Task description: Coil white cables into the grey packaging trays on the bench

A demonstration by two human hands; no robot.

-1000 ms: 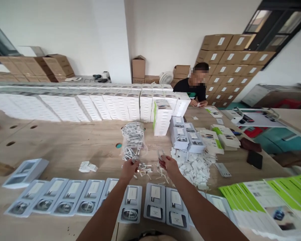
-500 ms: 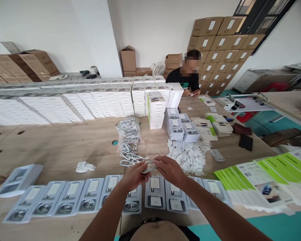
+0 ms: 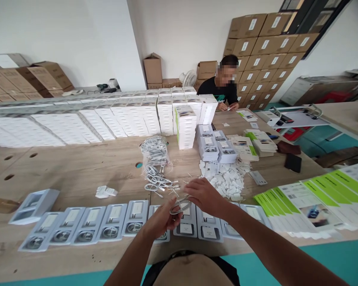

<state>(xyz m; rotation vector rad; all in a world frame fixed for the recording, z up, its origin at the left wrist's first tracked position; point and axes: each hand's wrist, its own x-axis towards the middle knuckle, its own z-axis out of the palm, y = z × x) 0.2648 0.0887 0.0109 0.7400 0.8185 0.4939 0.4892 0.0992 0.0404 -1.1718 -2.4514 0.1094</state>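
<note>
head view: we see our left hand [image 3: 161, 218] and right hand [image 3: 204, 196] meeting just above the row of trays [image 3: 86, 224] at the near edge of the table [image 3: 77, 171]. both hands are pinched onto one coiled white cable [image 3: 179, 206], which hangs between them over the trays, a little nearer us than the cable pile [image 3: 156, 167]. the left hand grips the coil from below with fingers closed on it; the right hand comes over the top, fingers closed on its far side.

in our judgement, handling this well means keeping the loops gathered tight and flat, so the coil stays round and does not spring open, and keeping the plug ends tucked in rather than dangling toward the loose ties beside the cable pile.

the trays are light blue-grey moulded inserts laid side by side. those left of the cable each show a white block in the upper pocket and a coiled cable in the round lower pocket. the trays right under the cable seem to carry white blocks; whether their round pockets are filled we cannot tell, as the hands cover them. one empty tray [image 3: 32, 204] sits at the far left end of the row, both pockets bare. beyond the cable pile stand white boxes [image 3: 185, 127], and a person [image 3: 222, 89] sits behind them.
</note>
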